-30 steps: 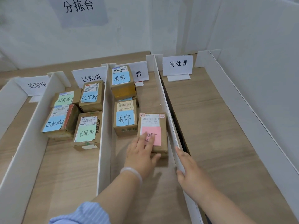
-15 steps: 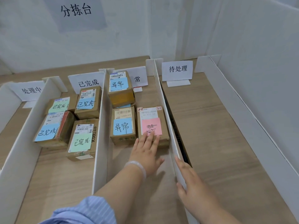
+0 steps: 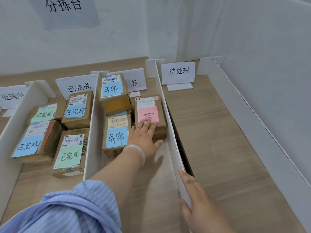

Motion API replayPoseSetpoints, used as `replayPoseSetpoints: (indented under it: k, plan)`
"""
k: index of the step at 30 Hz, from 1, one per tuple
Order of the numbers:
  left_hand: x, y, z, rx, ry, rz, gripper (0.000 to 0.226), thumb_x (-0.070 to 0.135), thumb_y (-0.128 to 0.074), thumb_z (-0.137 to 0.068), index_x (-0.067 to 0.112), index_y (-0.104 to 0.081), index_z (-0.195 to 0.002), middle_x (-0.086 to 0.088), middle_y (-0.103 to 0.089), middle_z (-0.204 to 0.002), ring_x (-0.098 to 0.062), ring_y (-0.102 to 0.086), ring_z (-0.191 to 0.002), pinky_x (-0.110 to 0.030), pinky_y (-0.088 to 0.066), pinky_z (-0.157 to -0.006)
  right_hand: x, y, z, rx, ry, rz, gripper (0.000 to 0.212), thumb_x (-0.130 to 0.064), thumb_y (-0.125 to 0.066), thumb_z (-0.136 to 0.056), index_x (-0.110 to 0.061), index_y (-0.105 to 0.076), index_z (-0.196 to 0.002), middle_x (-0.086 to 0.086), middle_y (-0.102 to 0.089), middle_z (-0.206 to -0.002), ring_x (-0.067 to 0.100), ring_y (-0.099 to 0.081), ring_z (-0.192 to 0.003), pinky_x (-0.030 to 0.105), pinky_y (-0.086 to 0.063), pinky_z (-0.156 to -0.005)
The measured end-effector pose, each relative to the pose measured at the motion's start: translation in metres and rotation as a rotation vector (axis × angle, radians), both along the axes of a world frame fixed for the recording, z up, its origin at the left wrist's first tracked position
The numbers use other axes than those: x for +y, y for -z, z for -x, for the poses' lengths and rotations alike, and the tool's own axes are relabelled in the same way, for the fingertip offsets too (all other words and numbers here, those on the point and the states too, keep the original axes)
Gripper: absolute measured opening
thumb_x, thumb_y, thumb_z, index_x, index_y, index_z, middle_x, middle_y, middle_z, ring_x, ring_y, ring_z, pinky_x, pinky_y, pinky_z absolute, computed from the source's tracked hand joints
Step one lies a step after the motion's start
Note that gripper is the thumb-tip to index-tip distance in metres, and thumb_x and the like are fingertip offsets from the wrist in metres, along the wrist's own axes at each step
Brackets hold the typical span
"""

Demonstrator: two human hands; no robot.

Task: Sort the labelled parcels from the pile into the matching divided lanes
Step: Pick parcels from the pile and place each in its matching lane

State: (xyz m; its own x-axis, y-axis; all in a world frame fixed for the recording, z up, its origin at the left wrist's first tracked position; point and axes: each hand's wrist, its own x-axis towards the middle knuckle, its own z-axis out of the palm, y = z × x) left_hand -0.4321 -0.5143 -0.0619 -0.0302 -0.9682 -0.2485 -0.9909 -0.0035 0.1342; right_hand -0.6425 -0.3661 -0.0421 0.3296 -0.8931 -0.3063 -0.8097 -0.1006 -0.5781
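A brown parcel with a pink note [image 3: 149, 111] lies in the third lane against the white divider [image 3: 170, 132]. My left hand [image 3: 143, 137] lies flat on its near end, straight fingers touching the pink note. My right hand [image 3: 195, 199] rests open on the near part of that divider, thumb on the lane side. Two parcels with blue notes [image 3: 116, 135] [image 3: 112, 93] sit in the same lane to the left. Several parcels with green and blue notes, among them one [image 3: 69, 153], fill the second lane.
Lane signs stand at the back: one in the right lane [image 3: 178, 72], one in the second lane [image 3: 77, 86], one at far left [image 3: 11, 96]. The right lane's wooden floor [image 3: 218, 132] holds only its sign. White walls enclose the table.
My left hand has pushed the pink-note parcel farther back along the lane, beside the stacked blue-note parcels. My right hand stayed on the divider.
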Motion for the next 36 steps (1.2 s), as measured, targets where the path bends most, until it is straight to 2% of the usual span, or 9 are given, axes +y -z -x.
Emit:
replayPoseSetpoints:
  k: [4, 6, 11, 15, 18, 22, 27, 33, 36]
  plan:
    - [-0.028, -0.006, -0.004, 0.001, -0.037, -0.011, 0.074, 0.061, -0.034, -0.096, 0.031, -0.003, -0.157, 0.007, 0.005, -0.165, -0.019, 0.006, -0.152, -0.049, 0.000, -0.123, 0.000, 0.002, 0.001, 0.035, -0.001, -0.011, 0.069, -0.062, -0.012, -0.067, -0.073, 0.040, -0.111, -0.042, 0.008, -0.146, -0.003, -0.033, -0.135, 0.017, -0.039, -0.096]
    - [-0.033, -0.013, -0.004, -0.010, -0.037, -0.033, 0.073, 0.062, -0.033, -0.096, 0.030, -0.006, -0.157, 0.006, 0.003, -0.165, -0.019, 0.005, -0.152, -0.049, -0.001, -0.123, -0.001, 0.002, 0.001, 0.056, -0.001, 0.004, 0.069, -0.064, -0.007, -0.061, -0.074, 0.033, -0.117, -0.039, 0.009, -0.150, -0.004, -0.029, -0.137, 0.018, -0.038, -0.099]
    - [0.013, -0.029, -0.014, -0.004, -0.019, 0.085, 0.069, 0.063, -0.035, -0.095, 0.035, -0.016, -0.155, 0.005, -0.008, -0.164, -0.019, 0.000, -0.151, -0.047, -0.002, -0.122, -0.001, -0.002, 0.006, 0.076, -0.022, 0.063, 0.071, -0.059, -0.038, -0.091, -0.053, 0.007, -0.146, -0.030, 0.008, -0.154, 0.000, -0.011, -0.145, 0.024, -0.025, -0.113]
    - [0.085, -0.050, -0.035, -0.012, -0.007, 0.157, 0.068, 0.065, -0.040, -0.093, 0.039, -0.021, -0.153, 0.005, -0.014, -0.163, -0.020, -0.005, -0.151, -0.047, -0.004, -0.123, -0.001, -0.014, -0.004, 0.107, -0.020, 0.113, 0.072, -0.054, -0.043, -0.095, -0.039, -0.003, -0.152, -0.017, 0.003, -0.161, 0.006, 0.001, -0.148, 0.024, -0.008, -0.117]
    - [0.140, -0.062, -0.057, -0.052, 0.000, 0.250, 0.068, 0.069, -0.035, -0.086, 0.040, -0.035, -0.148, 0.003, -0.030, -0.159, -0.022, -0.021, -0.148, -0.049, -0.016, -0.120, 0.005, -0.034, -0.029, 0.122, -0.041, 0.153, 0.074, -0.063, -0.036, -0.091, -0.038, -0.004, -0.153, -0.015, 0.002, -0.162, 0.005, 0.004, -0.148, 0.025, -0.009, -0.118]
    - [0.216, -0.083, -0.105, -0.052, -0.053, 0.368, 0.068, 0.068, -0.037, -0.080, 0.031, -0.057, -0.134, -0.002, -0.055, -0.141, -0.027, -0.049, -0.133, -0.055, -0.037, -0.108, 0.039, -0.061, -0.080, 0.120, -0.150, 0.236, 0.091, -0.076, -0.007, -0.069, -0.041, 0.002, -0.152, -0.014, 0.003, -0.162, 0.006, 0.005, -0.148, 0.026, -0.003, -0.118]
    - [0.324, -0.111, -0.183, -0.020, -0.211, 0.429, 0.064, 0.067, -0.041, -0.082, 0.034, -0.055, -0.136, -0.002, -0.054, -0.142, -0.028, -0.050, -0.131, -0.056, -0.040, -0.107, 0.109, -0.103, -0.165, 0.048, -0.273, 0.296, 0.069, -0.061, -0.033, -0.095, -0.042, -0.001, -0.152, -0.016, 0.005, -0.161, 0.004, 0.009, -0.147, 0.029, 0.000, -0.118]
    - [0.479, -0.141, -0.292, -0.072, -0.379, 0.513, 0.061, 0.062, -0.043, -0.083, 0.028, -0.060, -0.131, -0.006, -0.059, -0.137, -0.029, -0.058, -0.122, -0.056, -0.048, -0.097, 0.229, -0.131, -0.306, -0.071, -0.453, 0.325, 0.072, -0.068, -0.028, -0.091, -0.043, -0.001, -0.152, -0.017, 0.004, -0.161, 0.004, 0.009, -0.147, 0.031, 0.003, -0.120]
    - [0.556, -0.153, -0.348, -0.126, -0.480, 0.535, 0.062, 0.064, -0.043, -0.084, 0.028, -0.058, -0.132, -0.005, -0.059, -0.136, -0.028, -0.059, -0.120, -0.054, -0.049, -0.097, 0.291, -0.136, -0.378, -0.099, -0.535, 0.378, 0.086, -0.075, -0.012, -0.073, -0.043, -0.001, -0.152, -0.014, -0.001, -0.162, 0.007, 0.003, -0.149, 0.031, -0.001, -0.120]
